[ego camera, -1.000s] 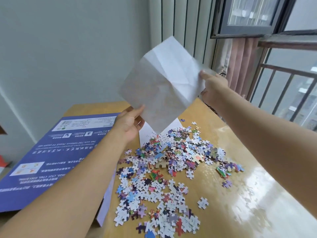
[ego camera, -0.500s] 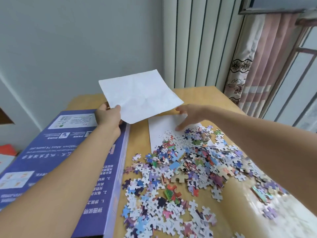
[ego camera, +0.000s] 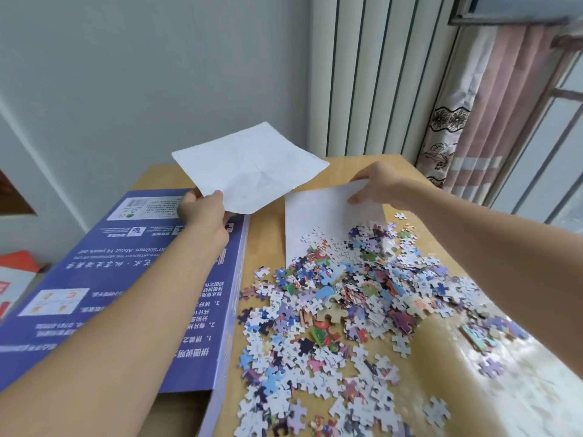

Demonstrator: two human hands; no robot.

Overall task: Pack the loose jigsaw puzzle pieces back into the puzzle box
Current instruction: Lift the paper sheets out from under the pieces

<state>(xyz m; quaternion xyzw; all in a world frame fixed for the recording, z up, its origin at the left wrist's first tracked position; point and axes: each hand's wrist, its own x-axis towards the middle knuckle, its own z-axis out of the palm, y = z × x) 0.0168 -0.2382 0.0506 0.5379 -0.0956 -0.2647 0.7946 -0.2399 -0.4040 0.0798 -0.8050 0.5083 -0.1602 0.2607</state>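
A creased white paper sheet (ego camera: 252, 170) is held up above the far end of a wooden worktop (ego camera: 262, 244), its near corner pinched in the grip of the left hand (ego camera: 205, 209). A second white sheet (ego camera: 318, 216) lying on the worktop is pinched at its far edge by the right hand (ego camera: 377, 187). Loose jigsaw pieces (ego camera: 347, 310) are scattered over the worktop and the lying sheet's near end. A blue puzzle box (ego camera: 126, 279) lies just left of them.
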